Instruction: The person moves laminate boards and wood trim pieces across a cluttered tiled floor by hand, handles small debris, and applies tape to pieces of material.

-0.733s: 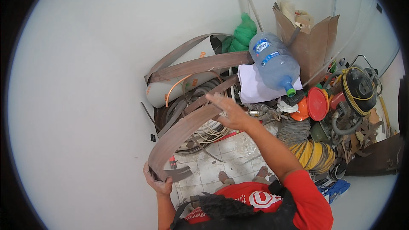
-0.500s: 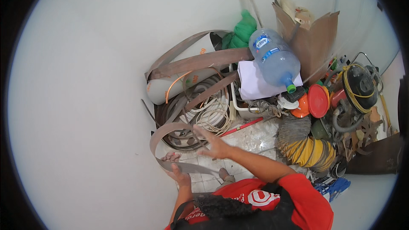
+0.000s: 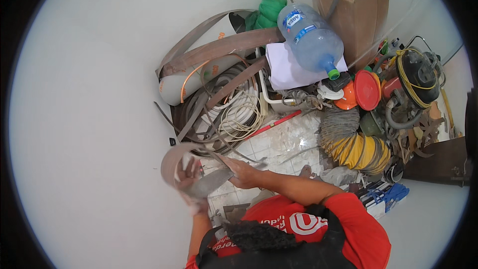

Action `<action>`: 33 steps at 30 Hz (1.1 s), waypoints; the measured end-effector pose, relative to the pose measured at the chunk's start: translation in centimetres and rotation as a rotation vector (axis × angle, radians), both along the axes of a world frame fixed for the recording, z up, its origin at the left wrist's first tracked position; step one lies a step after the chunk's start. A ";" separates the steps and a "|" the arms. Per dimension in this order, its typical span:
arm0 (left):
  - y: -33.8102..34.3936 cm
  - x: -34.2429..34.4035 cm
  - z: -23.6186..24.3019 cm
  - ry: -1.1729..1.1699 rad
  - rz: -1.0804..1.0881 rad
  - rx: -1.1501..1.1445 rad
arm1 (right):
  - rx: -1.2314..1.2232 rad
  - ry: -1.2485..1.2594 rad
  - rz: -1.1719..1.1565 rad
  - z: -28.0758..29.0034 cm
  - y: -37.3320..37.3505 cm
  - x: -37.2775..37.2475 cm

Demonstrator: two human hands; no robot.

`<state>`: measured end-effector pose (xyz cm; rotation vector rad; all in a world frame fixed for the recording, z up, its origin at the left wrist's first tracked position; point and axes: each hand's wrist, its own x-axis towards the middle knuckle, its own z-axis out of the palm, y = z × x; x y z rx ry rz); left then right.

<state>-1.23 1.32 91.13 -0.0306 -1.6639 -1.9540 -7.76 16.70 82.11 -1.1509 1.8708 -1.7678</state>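
A long, flat brown-grey strip point(image 3: 169, 165), like edge banding, is bent into a loop in front of me near the white wall. My left hand point(image 3: 189, 173) is smeared by motion at the lower left of the loop. Its fingers curl up inside the loop, and the strip crosses over the palm. My right hand point(image 3: 242, 174) closes round the strip on the loop's right side, hiding part of it. Just beyond lies a pile of coiled pale cables point(image 3: 241, 117) and more brown strips point(image 3: 226, 50).
A large blue water bottle point(image 3: 313, 42) lies on white paper point(image 3: 279, 69) over a crate. To the right are a yellow-grey duct hose point(image 3: 356, 144), a red lid point(image 3: 367, 90) and a black vacuum cleaner point(image 3: 418, 89). A red bar point(image 3: 273, 124) lies on the tiled floor.
My right hand has moved down and closed on the strip, from being open beside the loop. The left hand has shifted left, its fingers now showing inside the loop. The view has tilted slightly.
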 end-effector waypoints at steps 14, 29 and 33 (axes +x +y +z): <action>-4.1 2.3 2.7 -0.175 0.244 0.235 | 0.273 -0.133 0.490 2.9 2.2 0.3; -2.3 -0.3 4.1 -0.122 0.363 0.297 | 0.313 -0.408 0.561 -4.8 6.3 1.2; -1.1 -0.8 3.8 -0.057 0.256 0.320 | 0.376 -0.410 0.453 -5.6 7.1 1.4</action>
